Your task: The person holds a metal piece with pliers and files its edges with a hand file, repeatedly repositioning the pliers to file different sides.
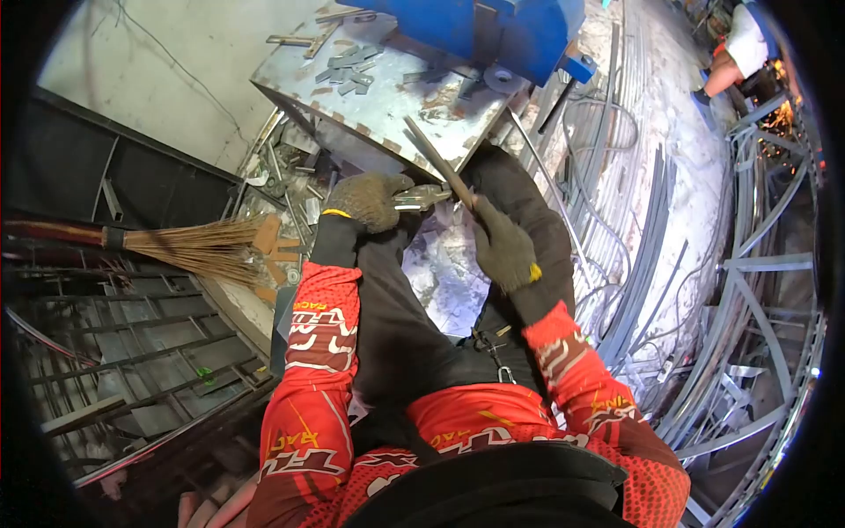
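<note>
My left hand point(365, 202), in a grey-brown knit glove, is closed around shiny metal locking pliers point(421, 198), partly hidden by the fingers. My right hand point(508, 245), gloved the same way, grips the handle of a long flat file point(433, 157). The file slants up and to the left, and its lower part meets or crosses the jaw end of the pliers. Whether the jaws hold a small piece cannot be made out. Both hands are above my knees, at the near edge of a metal-topped table point(387, 119).
Several small metal plates point(349, 69) lie on the table beside a blue machine point(519, 35). A broom point(189, 245) lies at left near a metal grille point(132, 352). Long metal bars point(647, 255) cover the floor at right. A person point(744, 53) is near flying sparks.
</note>
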